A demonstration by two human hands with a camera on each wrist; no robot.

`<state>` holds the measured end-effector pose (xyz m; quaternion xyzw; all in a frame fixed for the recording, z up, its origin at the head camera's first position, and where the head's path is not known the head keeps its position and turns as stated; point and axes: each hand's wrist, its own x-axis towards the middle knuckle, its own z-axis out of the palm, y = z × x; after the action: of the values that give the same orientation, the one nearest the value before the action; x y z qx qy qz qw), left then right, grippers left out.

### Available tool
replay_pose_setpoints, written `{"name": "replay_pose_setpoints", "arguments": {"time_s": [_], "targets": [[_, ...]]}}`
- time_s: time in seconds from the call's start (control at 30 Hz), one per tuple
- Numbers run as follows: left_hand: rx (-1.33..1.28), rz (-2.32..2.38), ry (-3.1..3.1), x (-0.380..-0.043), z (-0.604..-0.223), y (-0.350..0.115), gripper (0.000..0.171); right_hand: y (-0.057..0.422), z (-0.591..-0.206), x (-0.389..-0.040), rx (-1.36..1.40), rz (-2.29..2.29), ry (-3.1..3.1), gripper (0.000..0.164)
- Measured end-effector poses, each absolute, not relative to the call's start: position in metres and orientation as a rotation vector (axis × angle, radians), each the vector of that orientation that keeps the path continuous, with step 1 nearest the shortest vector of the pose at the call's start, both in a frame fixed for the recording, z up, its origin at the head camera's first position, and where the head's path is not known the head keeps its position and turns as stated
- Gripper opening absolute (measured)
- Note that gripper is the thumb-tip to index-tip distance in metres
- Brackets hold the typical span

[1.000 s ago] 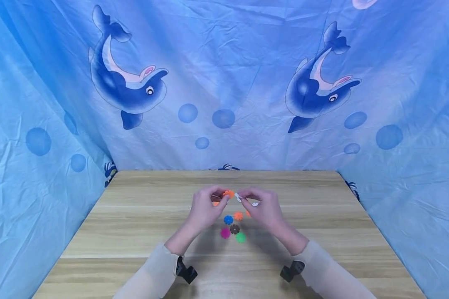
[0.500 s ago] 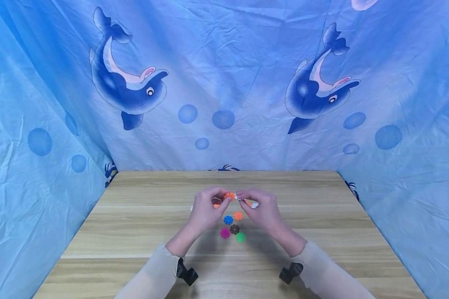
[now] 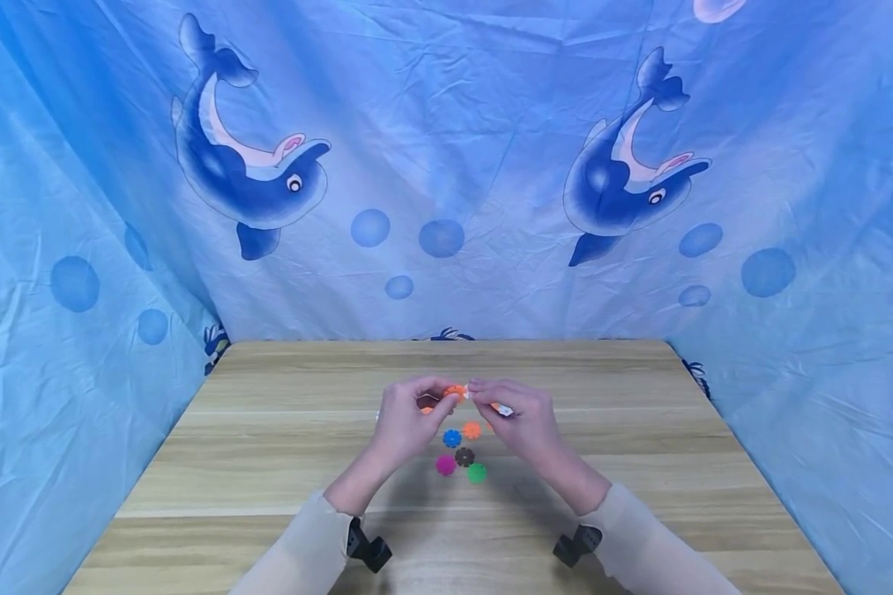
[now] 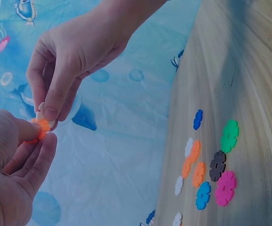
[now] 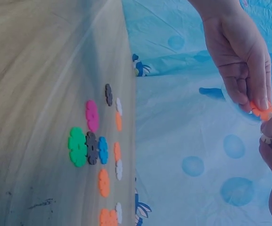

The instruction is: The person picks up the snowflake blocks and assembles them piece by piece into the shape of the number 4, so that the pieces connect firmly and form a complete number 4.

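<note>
My left hand (image 3: 408, 417) pinches an orange snowflake disc (image 4: 42, 125), a flat plastic piece with a notched rim, between thumb and fingers. Facing it, my right hand (image 3: 522, 417) pinches a white snowflake disc (image 4: 40, 113), mostly covered by the fingertips. The two discs meet edge to edge above the table; whether their notches interlock is hidden. Below the hands lie loose discs: blue (image 3: 451, 438), orange (image 3: 472, 430), dark brown (image 3: 465, 457), magenta (image 3: 446, 465) and green (image 3: 477, 473).
More orange and white discs lie farther back on the wooden table (image 3: 283, 463), partly behind the hands, such as a white disc (image 5: 119, 169) beside an orange disc (image 5: 117, 151). A blue dolphin-print cloth (image 3: 446, 165) hangs around the table's back and sides.
A second ago a small gap lay between the held discs. The white disc has come up against the orange one, and both hands have stayed nearly in place since.
</note>
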<state>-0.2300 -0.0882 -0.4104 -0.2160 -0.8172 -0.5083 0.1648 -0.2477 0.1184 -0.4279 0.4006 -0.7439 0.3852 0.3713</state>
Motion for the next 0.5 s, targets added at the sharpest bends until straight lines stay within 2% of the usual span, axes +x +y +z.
{"name": "replay_pose_setpoints", "arguments": {"time_s": [0.5], "targets": [[-0.656,-1.394,-2.308,-0.2273,-0.4092,-0.0872,0.010,0.1188,-0.4229,-0.2454,1.092,0.859,-1.882,0.028]]}}
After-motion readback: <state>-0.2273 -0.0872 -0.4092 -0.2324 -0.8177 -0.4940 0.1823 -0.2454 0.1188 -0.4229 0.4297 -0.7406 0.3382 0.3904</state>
